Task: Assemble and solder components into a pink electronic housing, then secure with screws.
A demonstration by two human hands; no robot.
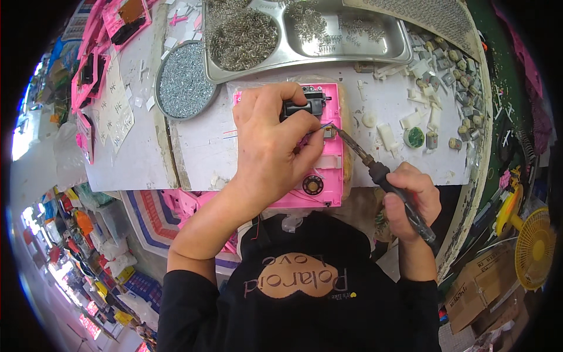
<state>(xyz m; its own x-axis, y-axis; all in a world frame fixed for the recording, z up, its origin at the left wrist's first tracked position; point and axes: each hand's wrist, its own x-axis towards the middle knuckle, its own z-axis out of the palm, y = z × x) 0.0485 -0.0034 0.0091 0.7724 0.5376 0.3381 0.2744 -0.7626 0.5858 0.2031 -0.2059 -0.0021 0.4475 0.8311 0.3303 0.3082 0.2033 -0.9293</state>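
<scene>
At about 4 o'clock in the view, nearest to the body, the right hand (413,196) is closed around the dark handle of a soldering iron (381,173), held like a pen, with the metal shaft running up toward 11 o'clock from the hand. The tip is placed at a small joint on the right side of the pink plastic housing (328,170), which lies flat at the near edge of the white table (193,146), at the centre of the view. A round dark dial-like part is seen in its lower area.

The left hand (272,138) is laid over the housing with the fingers curled; a thin blue wire (321,125) seems to be pinched at the fingertips and is brought to the iron's tip. A black part (305,104) is partly covered by the fingers.

For a good joint, it is judged that the wire should be kept quite still against the contact, the tip should be applied only briefly so that the pink plastic is not melted, and the fingertips should be kept away from the hot shaft.

Farther away, at 11 o'clock, a round metal dish (170,108) is filled with small silver screws. At 12 o'clock a divided steel tray (404,56) is placed: its left compartment is heaped with small metal rings or springs, the others hold thinner scatters of small metal parts, too small to be told exactly
</scene>
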